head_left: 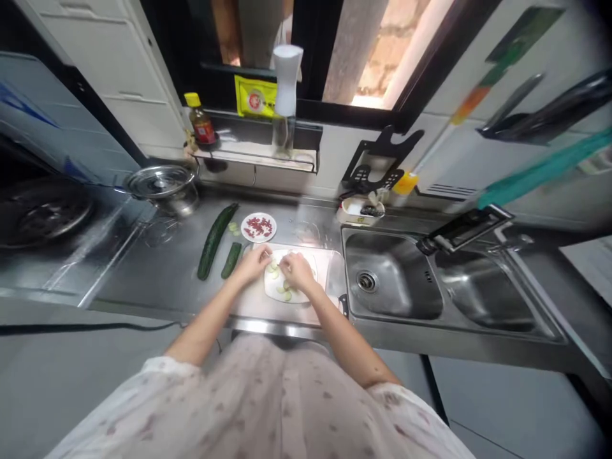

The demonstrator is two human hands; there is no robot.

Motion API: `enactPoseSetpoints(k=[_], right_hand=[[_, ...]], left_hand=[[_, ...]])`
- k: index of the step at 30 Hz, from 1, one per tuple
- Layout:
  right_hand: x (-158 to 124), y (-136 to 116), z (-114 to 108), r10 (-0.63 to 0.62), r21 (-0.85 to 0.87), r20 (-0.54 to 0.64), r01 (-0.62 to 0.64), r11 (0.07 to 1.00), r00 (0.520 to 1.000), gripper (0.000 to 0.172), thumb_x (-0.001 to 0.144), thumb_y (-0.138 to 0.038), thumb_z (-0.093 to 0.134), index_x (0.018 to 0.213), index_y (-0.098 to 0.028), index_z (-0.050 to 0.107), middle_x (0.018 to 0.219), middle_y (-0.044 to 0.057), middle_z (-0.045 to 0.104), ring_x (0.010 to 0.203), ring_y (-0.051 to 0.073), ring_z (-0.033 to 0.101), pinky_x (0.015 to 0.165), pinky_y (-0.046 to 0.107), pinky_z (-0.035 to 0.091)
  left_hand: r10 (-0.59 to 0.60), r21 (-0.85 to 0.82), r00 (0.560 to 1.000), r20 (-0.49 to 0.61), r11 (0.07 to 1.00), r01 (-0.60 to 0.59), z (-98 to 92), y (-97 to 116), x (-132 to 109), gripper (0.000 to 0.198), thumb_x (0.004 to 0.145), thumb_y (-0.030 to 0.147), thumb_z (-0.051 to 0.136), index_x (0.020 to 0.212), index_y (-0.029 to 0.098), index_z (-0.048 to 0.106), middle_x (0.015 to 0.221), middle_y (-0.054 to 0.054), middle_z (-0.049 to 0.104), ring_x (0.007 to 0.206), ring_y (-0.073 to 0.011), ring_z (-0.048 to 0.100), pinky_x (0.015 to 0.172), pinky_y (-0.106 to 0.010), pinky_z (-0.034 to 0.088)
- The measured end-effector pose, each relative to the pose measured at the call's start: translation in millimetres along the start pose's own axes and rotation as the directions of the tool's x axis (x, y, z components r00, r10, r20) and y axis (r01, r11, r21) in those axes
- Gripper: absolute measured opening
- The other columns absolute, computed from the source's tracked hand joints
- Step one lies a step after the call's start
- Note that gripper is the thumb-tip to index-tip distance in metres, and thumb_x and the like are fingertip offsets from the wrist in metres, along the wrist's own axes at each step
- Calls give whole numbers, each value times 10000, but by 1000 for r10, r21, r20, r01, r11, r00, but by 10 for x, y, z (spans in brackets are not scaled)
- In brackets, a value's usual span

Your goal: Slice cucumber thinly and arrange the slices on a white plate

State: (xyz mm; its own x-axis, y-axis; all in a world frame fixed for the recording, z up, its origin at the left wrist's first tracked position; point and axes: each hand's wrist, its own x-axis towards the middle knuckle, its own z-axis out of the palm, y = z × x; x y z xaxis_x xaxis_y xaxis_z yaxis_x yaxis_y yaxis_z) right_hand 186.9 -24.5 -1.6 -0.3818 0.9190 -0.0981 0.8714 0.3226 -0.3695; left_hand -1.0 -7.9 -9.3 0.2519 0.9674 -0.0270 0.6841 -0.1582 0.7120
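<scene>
Left hand (pixel 253 262) and right hand (pixel 299 271) side by side, fingers bent down onto cucumber slices (pixel 287 294) on a white plate (pixel 268 291), probably for arranging; pinching a slice or merely touching, cannot tell. Plate on a cutting board (pixel 324 268), close to the desk (pixel 157 280) front edge. Left of the left hand, a cut cucumber piece (pixel 231 259) and whole cucumber (pixel 217 239), within reach. Beyond the hands, a dish of red bits (pixel 259 227). Sink (pixel 392 280) rim just right of the right hand; open room leftward.
</scene>
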Motion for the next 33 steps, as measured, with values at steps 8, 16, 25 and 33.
enactPoseSetpoints(k=[8, 16, 25, 33], right_hand=[[20, -54, 196, 72, -88, 19, -70, 994, 997, 280, 941, -314, 438, 942, -171, 679, 956, 100, 646, 927, 206, 493, 801, 293, 307], [84, -60, 254, 57, -120, 27, -53, 991, 998, 294, 947, -289, 407, 921, -166, 673, 959, 99, 656, 878, 200, 508, 787, 303, 291], [92, -69, 256, 49, -134, 28, -45, 990, 998, 294, 943, -276, 403, 902, -162, 671, 961, 105, 659, 865, 204, 514, 780, 312, 282], [104, -82, 253, 52, -141, 42, -46, 989, 998, 305, 946, -273, 395, 924, -152, 675, 977, 117, 658, 865, 207, 519, 790, 318, 279]], left_hand=[[-120, 198, 992, 24, 974, 113, 149, -20, -96, 131, 829, 250, 548, 933, 201, 612, 882, -36, 654, 847, -181, 593, 706, -257, 402], [-156, 260, 988, 0, 954, 151, 216, -16, -90, 131, 834, 258, 546, 932, 200, 612, 915, -50, 655, 888, -198, 586, 718, -268, 401], [-146, 270, 989, 9, 953, 138, 263, -21, -69, 136, 831, 227, 528, 932, 203, 614, 945, -54, 664, 911, -212, 578, 746, -289, 407], [-135, 286, 991, 25, 950, 122, 309, -56, -39, 145, 818, 199, 536, 939, 198, 614, 960, -62, 668, 924, -214, 578, 762, -288, 408]])
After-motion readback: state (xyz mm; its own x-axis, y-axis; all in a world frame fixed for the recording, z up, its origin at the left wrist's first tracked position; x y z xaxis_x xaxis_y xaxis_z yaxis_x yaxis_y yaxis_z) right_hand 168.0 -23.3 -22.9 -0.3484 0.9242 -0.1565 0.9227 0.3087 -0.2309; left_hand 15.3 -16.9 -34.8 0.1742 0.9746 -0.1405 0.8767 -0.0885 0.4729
